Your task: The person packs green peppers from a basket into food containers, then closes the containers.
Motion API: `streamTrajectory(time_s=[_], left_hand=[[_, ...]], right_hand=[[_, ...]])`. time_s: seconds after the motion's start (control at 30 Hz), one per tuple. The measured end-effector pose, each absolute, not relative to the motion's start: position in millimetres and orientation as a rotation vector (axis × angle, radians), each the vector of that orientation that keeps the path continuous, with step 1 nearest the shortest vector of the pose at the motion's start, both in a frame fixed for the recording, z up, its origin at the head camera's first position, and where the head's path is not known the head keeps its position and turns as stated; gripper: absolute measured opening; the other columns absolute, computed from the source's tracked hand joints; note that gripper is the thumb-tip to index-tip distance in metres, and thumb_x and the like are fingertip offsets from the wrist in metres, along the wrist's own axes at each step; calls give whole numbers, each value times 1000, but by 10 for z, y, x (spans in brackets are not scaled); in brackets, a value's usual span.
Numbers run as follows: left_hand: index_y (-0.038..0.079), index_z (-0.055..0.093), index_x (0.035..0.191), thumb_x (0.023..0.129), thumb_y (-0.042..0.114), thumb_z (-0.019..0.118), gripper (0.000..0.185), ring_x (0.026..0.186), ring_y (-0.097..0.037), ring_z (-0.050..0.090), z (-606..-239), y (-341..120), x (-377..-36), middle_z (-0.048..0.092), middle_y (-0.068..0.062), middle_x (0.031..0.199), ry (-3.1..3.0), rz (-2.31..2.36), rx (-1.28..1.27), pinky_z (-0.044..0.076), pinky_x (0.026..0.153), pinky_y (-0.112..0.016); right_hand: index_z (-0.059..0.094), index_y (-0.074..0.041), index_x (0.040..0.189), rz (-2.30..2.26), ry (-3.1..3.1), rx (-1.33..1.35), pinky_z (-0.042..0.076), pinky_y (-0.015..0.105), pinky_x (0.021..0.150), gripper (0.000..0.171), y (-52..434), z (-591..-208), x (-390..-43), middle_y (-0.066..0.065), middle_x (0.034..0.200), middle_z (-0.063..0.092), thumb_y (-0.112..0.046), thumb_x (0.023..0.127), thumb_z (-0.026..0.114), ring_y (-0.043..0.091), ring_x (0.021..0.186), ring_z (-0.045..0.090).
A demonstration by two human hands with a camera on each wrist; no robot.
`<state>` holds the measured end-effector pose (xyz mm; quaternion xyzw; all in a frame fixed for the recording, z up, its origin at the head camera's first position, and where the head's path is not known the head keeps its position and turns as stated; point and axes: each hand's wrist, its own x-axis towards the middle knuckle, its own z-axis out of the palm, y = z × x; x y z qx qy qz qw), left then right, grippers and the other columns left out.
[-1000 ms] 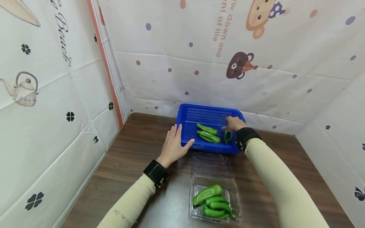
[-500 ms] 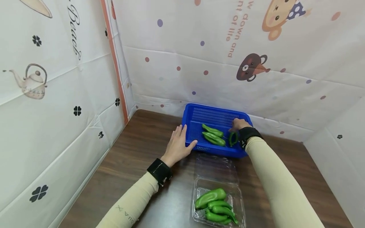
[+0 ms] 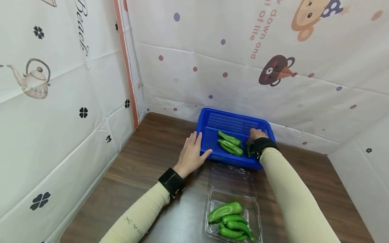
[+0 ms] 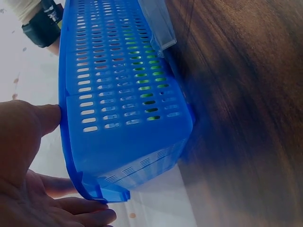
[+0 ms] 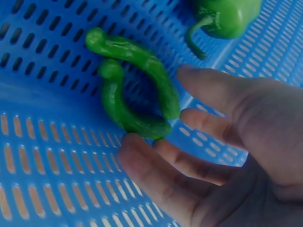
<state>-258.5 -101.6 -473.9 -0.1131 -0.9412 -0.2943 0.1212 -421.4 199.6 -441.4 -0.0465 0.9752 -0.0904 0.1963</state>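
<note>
Printed sheets with bears, dots and a teapot wall in a dark wood-grain bench (image 3: 146,158), and on it, ahead of both hands, stands a blue perforated basket (image 3: 212,116). The left hand (image 3: 192,155) lies open with straight fingers against the basket's near left corner, thumb along the near wall, steadying it; the left wrist view shows the thumb (image 4: 45,118) pressed to the rim and the palm beside the slotted side. The right hand (image 3: 256,134) is inside the basket at its right end, fingers relaxed and spread, holding nothing; in the right wrist view its fingertips (image 5: 142,151) hover just beside a curled green pepper (image 5: 130,90) that lies on the basket floor, whether touching it or not I cannot tell. To do this step well, I judge the right hand should lift straight clear of the curled pepper without dragging it, while the left keeps flat pressure on the corner so the light basket does not slide. Left of the right hand, two longer green peppers (image 3: 230,145) lie side by side in the basket's middle. Nearer the person, between the forearms, an open clear plastic clamshell box (image 3: 234,202) holds several more green peppers (image 3: 229,219) piled in its tray, its lid (image 3: 232,177) folded back flat toward the basket.
</note>
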Motion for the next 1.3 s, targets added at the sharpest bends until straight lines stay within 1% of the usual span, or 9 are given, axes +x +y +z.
streamTrajectory(time_s=[0.1,0.17,0.33,0.53,0.6,0.83,0.97,1.1,1.3], left_hand=[[-2,32,159,102,48,62,81,153,-37,26,-4721,-1024,-2590,32,-28,161,-2750,-838,-335,20,124,-51],[-2,32,159,102,48,61,81,153,-37,26,-4709,-1032,-2593,32,-28,161,-2750,-834,-336,20,125,-50],[-2,33,158,101,49,62,81,153,-37,26,-4700,-1043,-2599,32,-27,162,-2757,-827,-327,20,124,-50],[-2,35,158,102,50,61,81,152,-38,28,-4713,-1027,-2623,32,-27,162,-2749,-804,-351,23,124,-52],[-2,35,157,101,50,61,81,152,-38,28,-4721,-1023,-2629,32,-27,161,-2748,-807,-354,23,123,-52],[-1,35,158,101,49,61,80,153,-36,26,-4744,-1037,-2618,30,-26,163,-2761,-849,-325,19,125,-49],[-2,36,157,101,49,61,80,153,-37,26,-4766,-1043,-2612,30,-26,163,-2758,-854,-328,20,125,-50],[-2,36,157,101,50,61,80,152,-38,28,-4779,-1042,-2614,31,-26,163,-2760,-846,-326,20,125,-50],[-1,36,157,101,51,60,80,153,-36,26,-4783,-1036,-2620,30,-25,163,-2770,-840,-313,19,125,-49]], right_hand=[[64,12,114,-254,2741,-127,57,51,79,35,1993,-4427,-4217,33,113,66,-8,87,77,42,97,67],[64,13,115,-264,2742,-130,58,52,79,37,1996,-4431,-4231,34,115,65,-5,86,78,43,99,66],[66,12,111,-318,2738,-144,59,45,72,33,2011,-4439,-4238,30,108,67,-2,84,79,38,91,66],[67,9,104,-364,2683,-103,57,37,65,27,2025,-4429,-4198,21,96,68,-11,89,78,30,82,66],[67,9,106,-360,2667,-108,57,37,65,27,2024,-4424,-4182,22,98,66,-11,90,76,31,84,66],[66,7,108,-318,2687,-152,54,42,69,23,1989,-4445,-4185,33,119,57,-3,88,71,37,97,56],[67,7,105,-281,2671,-130,54,40,66,18,1965,-4471,-4212,32,117,57,0,88,68,36,93,56],[66,8,105,-246,2671,-134,53,39,66,19,1956,-4476,-4226,32,115,59,1,87,69,36,92,56],[62,9,114,-228,2668,-118,54,45,75,28,1953,-4458,-4213,37,124,57,-1,89,70,38,100,57]])
